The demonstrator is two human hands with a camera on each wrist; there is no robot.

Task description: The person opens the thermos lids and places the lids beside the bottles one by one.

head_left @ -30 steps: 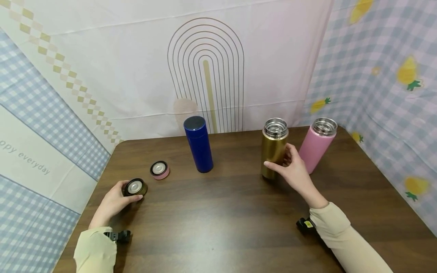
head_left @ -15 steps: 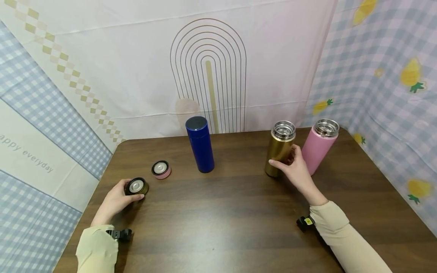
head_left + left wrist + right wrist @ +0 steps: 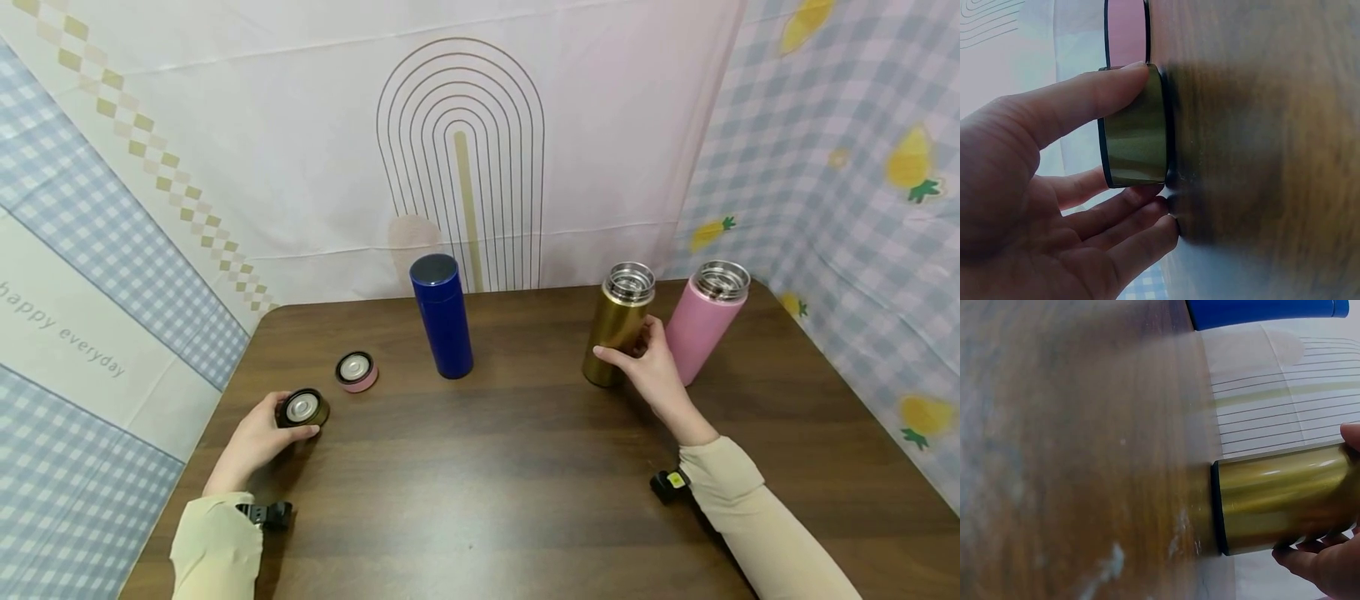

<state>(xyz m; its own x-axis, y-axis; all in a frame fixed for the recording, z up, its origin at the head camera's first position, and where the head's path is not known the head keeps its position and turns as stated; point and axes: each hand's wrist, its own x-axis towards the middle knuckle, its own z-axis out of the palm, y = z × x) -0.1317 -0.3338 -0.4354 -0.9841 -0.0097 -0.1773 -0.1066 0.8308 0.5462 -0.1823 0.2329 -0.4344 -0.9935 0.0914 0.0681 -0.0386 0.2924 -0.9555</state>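
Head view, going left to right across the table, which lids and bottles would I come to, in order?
Gold lid, pink lid, blue bottle, gold bottle, pink bottle.

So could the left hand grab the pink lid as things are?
Probably not just yet: the left hand holds the gold lid, which would likely need letting go first; otherwise the pink lid lies close by, uncovered.

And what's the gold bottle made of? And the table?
The gold bottle: probably metal, glossy gold coat; it gleams, and its neck shines silver. The table: wood or wood-look sheet, I can't tell; brown grain shows, with a soft shine.
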